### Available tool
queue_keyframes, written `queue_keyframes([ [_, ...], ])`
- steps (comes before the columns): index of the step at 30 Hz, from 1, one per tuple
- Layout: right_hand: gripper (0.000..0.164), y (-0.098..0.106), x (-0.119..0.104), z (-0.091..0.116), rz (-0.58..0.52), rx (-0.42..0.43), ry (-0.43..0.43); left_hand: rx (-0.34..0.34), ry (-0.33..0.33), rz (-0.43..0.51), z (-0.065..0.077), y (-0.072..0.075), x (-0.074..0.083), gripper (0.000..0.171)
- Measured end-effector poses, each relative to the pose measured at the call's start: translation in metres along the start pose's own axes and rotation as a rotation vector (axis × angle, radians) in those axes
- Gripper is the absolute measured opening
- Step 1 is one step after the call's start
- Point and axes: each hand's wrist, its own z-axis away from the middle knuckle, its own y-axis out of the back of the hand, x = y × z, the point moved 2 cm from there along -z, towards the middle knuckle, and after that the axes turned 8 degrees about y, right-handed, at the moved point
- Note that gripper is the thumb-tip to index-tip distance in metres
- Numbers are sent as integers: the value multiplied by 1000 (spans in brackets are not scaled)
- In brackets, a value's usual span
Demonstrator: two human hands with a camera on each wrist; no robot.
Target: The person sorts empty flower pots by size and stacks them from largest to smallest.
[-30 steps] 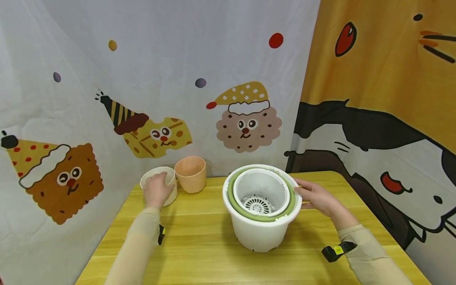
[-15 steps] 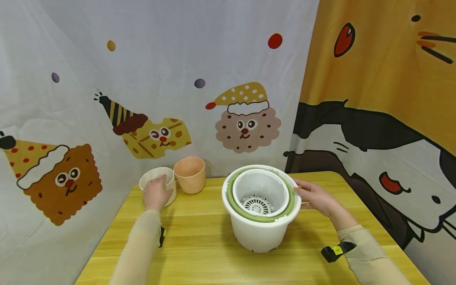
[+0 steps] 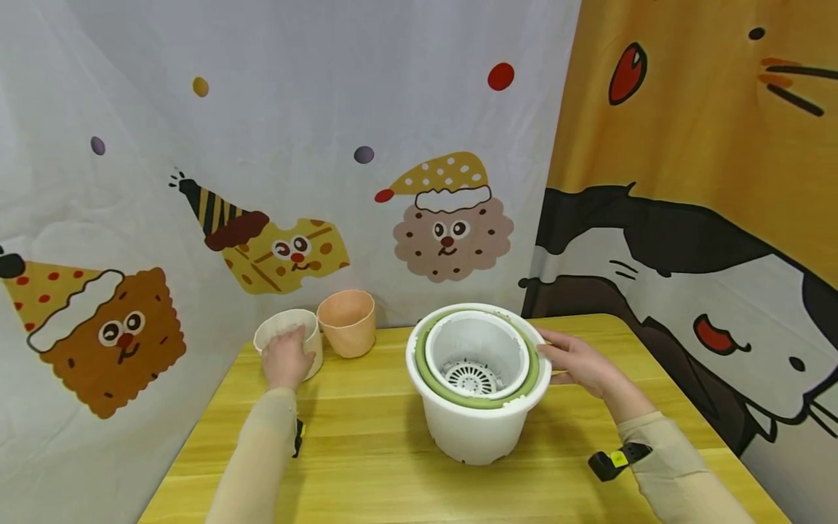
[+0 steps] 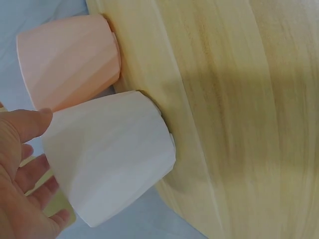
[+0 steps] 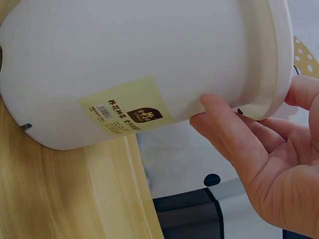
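In the head view my left hand (image 3: 286, 358) is at a cream flowerpot (image 3: 314, 358) at the table's back left. The left wrist view shows the thumb at the rim of this flowerpot (image 4: 112, 154), with the other fingers reaching over its mouth, their tips partly hidden. My right hand (image 3: 579, 366) grips the rim of a large white flowerpot (image 3: 474, 437) on its right side. In the right wrist view, fingers (image 5: 224, 124) lie along the outer wall under the rim. Nested inside are a green-rimmed pot (image 3: 427, 364) and a smaller white pot (image 3: 481, 338) with a slotted bottom.
A peach flowerpot (image 3: 350, 335) stands right beside the cream one. The wooden table (image 3: 360, 466) ends against a printed cloth backdrop (image 3: 262, 109) at the back. A yellow-green label (image 5: 129, 107) is stuck on the large flowerpot.
The head view has shifted slightly, so the scene sits a little further left. Both hands keep their places at the pots.
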Motion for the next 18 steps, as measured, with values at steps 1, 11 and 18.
queue_keyframes([
  [1, 62, 0, 0, 0, 5, 0, 1, 2, -3, -3, 0, 0, 0, 58],
  [11, 62, 0, 1, -1, 12, 7, -5, 26, 21, 0, 4, -3, -5, 52],
  [18, 63, 0, 1, -1, 7, 7, -2, 78, 35, -5, 7, -4, -5, 31],
])
